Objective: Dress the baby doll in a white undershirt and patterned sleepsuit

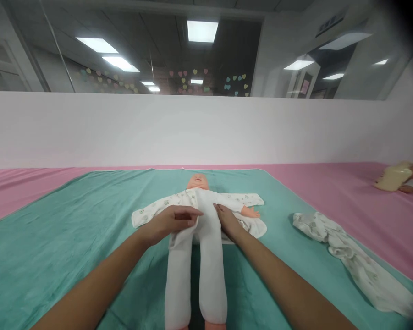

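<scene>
A baby doll (210, 229) with a white cloth body lies on its back, its head at the far end. A white printed baby shirt (178, 198) covers its arm and chest side on the left. The rest of the shirt spreads out under the doll to the right, where the doll's bare hand lies on top of it. My left hand (173, 223) is closed on the shirt's front edge over the belly. Against the right side of the doll's torso rests my right hand (227, 221), gripping it there; some of its fingers are hidden.
Crumpled white printed baby clothing (350, 256) lies on the right of the teal sheet (72, 238). Beyond it is a pink cover (330, 183). Part of another doll (393, 177) shows at the right edge. A white wall (192, 130) with glass above stands behind.
</scene>
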The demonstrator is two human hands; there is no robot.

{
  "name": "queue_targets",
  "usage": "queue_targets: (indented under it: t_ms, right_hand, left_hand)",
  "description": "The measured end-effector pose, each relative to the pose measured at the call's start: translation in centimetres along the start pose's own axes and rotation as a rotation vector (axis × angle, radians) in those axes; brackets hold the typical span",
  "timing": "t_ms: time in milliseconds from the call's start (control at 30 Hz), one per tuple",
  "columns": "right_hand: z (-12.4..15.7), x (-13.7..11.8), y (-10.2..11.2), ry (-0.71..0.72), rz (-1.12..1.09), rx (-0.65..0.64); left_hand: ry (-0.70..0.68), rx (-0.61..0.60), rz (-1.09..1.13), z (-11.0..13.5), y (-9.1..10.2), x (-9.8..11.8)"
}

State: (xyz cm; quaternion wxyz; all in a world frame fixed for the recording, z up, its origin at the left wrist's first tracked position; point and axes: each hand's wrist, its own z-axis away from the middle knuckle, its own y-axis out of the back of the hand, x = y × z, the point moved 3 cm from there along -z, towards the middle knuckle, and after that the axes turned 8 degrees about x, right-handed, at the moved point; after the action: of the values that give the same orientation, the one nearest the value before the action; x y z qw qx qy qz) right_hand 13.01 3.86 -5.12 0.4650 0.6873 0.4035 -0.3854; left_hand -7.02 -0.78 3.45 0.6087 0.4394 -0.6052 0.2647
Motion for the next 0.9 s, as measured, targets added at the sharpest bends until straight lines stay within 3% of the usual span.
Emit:
queue_targets:
  t_ms: [67,133,200,267,400,533,600,700,767,867,900]
  right_hand:
    - [0.0,-0.1,0.2,0.050,0.102,0.039]
    - [0.1,-0.2,0.5,0.110,0.156,0.057]
    - [0.2,-0.2,0.8,0.149,0.169,0.035]
    - [0.3,0.0,1.1,0.152,0.164,-0.004]
    - [0.2,0.5,1.8,0.138,0.156,-0.057]
    - [-0.1,0.8,1.9,0.146,0.145,-0.060]
    - [-0.1,0.7,1.9,0.152,0.127,-0.066]
    - [-0.1,0.5,2.1,0.180,0.090,-0.083]
    - [0.1,0.4,2.3,0.198,0.055,-0.093]
    - [0.2,0.7,2.6,0.195,0.005,-0.096]
    - [0.3,0.9,2.7,0.188,-0.004,-0.090]
  left_hand:
    - [-0.022,-0.014,0.046,-0.2,0.2,-0.2]
    - [-0.052,0.172,0.014,-0.6,1.4,-0.9]
    - [-0.085,0.363,-0.175,-1.2,2.6,-2.0]
    - [-0.147,0.428,-0.413,-1.6,3.0,-3.1]
    - [-0.320,0.324,-0.711,-1.8,1.6,-3.6]
    - [-0.432,0.077,-0.877,-0.8,-1.9,-1.6]
    - [-0.445,0.017,-0.862,0.1,-3.6,-0.4]
    - [-0.380,0.018,-0.749,2.6,-5.7,0.9]
    - [-0.313,0.082,-0.696,5.5,-6.5,1.3]
    - [-0.235,0.397,-0.704,11.7,-6.2,2.1]
    - [-0.203,0.439,-0.724,13.9,-6.2,2.4]
